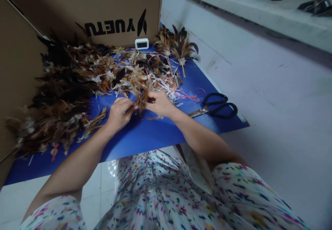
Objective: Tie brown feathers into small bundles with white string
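Between my two hands, above the blue table top (135,136), is a small bunch of brown feathers (142,99). My left hand (120,113) pinches its lower left end, thumb and fingertips together. From the other side my right hand (161,104) grips the bunch, its fingers closed. The feathers are slightly blurred where the fingertips meet. Just beyond lies a wide heap of brown and black feathers (103,71). White ties and pink strings (171,88) are tangled beside my right hand. Scissors with black handles (216,106) rest to the right of my right wrist.
A large cardboard box (124,5) stands at the back, and more cardboard (15,71) rises on the left. A small white digital clock (141,44) sits before the box. Feather bundles on sticks (181,46) lie back right. A pale wall (272,84) and ledge (259,19) border the right side.
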### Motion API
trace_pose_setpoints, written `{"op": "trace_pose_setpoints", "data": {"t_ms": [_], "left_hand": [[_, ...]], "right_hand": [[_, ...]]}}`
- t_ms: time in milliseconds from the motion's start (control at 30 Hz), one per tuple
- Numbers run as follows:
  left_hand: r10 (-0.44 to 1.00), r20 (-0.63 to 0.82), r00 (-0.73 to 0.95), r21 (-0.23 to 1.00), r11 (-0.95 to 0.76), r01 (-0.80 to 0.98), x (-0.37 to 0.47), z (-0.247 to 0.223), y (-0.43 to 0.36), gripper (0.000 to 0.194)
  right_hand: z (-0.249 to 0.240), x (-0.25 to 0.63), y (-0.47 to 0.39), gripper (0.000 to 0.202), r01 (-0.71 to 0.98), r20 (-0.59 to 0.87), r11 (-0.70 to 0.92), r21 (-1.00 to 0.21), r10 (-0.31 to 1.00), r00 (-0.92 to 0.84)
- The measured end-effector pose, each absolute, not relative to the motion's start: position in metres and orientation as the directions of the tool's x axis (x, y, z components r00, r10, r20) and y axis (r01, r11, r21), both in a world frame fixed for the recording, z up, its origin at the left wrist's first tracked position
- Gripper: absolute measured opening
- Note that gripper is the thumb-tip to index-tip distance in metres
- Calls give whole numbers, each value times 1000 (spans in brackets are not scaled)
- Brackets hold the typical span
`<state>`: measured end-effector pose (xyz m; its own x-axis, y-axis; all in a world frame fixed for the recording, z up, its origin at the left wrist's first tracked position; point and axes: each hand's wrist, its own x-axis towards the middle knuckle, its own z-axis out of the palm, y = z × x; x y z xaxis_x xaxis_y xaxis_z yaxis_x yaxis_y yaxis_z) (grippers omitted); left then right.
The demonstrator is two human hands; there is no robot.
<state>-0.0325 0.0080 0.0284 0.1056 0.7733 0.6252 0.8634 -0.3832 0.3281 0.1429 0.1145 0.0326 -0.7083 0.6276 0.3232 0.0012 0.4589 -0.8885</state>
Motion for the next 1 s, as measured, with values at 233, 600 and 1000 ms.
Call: {"op": "trace_pose_setpoints", "data": {"t_ms": [233, 600, 1000], "left_hand": [[718, 667, 200, 179, -414, 892, -33, 26, 9, 18], [716, 672, 192, 232, -449, 863, -34, 26, 11, 18], [778, 529, -339, 815, -355, 458, -46, 21, 22, 28]], "right_hand": [[30, 141, 118, 47, 5, 293, 436, -900, 612, -735], [32, 138, 121, 54, -98, 277, 319, -943, 582, -764], [45, 162, 141, 24, 21, 324, 498, -867, 596, -734]]}}
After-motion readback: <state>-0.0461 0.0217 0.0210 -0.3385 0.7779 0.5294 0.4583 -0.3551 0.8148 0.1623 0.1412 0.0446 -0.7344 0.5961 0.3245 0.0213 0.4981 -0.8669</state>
